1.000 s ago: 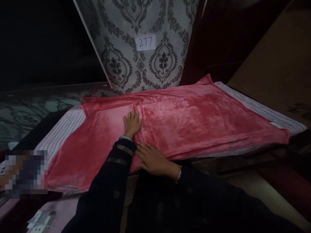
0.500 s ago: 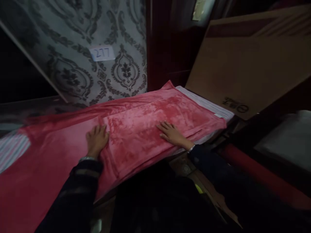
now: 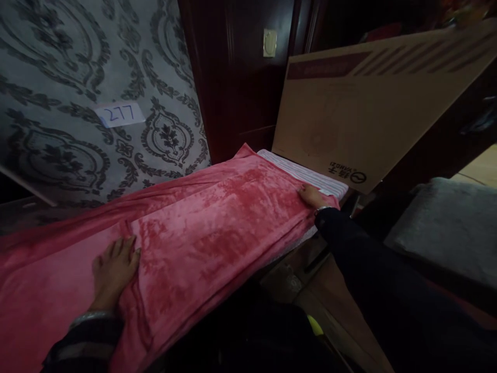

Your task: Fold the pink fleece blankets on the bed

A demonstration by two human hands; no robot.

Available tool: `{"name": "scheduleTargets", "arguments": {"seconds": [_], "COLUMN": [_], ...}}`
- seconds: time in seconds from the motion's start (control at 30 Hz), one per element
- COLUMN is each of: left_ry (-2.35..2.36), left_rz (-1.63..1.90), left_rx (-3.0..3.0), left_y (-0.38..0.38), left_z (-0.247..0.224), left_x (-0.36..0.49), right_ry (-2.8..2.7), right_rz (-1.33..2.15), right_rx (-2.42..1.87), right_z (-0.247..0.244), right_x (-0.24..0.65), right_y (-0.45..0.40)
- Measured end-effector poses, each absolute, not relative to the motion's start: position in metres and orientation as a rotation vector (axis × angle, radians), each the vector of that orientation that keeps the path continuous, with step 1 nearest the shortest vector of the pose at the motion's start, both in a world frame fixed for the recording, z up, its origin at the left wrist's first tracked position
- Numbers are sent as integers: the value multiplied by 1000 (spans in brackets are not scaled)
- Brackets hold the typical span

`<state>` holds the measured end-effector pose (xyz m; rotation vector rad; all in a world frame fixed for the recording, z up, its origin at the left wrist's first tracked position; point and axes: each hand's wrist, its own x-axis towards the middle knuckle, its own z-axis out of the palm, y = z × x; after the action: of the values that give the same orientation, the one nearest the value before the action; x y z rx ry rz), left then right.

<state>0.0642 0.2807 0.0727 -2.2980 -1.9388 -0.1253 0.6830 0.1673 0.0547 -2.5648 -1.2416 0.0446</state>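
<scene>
A pink plush blanket (image 3: 217, 228) is spread over a long, narrow, striped padded surface (image 3: 306, 171), with a folded panel on top. My left hand (image 3: 114, 269) lies flat on the blanket at the left edge of this panel, fingers spread. At the blanket's far right end is my right hand (image 3: 310, 197), its fingers drawn in on the cloth edge beside a small white label. The fingertips there are partly hidden.
A large cardboard box (image 3: 349, 109) leans behind the right end. Patterned wallpaper (image 3: 166, 129) carries a paper sign (image 3: 120, 114) reading 277. A dark red door or panel (image 3: 236, 77) stands between them. At right is a grey cushioned surface (image 3: 446, 228).
My right hand has slid from the blanket's middle to its right end, and its fingers have drawn in. My left hand still rests by the panel's left edge. The view has shifted right.
</scene>
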Motion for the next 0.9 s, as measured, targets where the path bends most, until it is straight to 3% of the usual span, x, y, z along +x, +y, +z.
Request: {"name": "scheduleTargets", "arguments": {"seconds": [0.2,0.6,0.9], "left_ry": [-1908,-1915,-1985], "left_rz": [-104,-138,-125], "left_rx": [-2292,-2291,-2281], "left_y": [282,287,285], "left_z": [72,69,74], "left_x": [66,63,71], "right_ry": [-1187,-1042,-1139], "right_rz": [122,-127,-27], "right_rx": [-2624,-2467,-2601], "right_z": [43,40,32], "right_x": [708,712,711], "right_y": [168,164,159]}}
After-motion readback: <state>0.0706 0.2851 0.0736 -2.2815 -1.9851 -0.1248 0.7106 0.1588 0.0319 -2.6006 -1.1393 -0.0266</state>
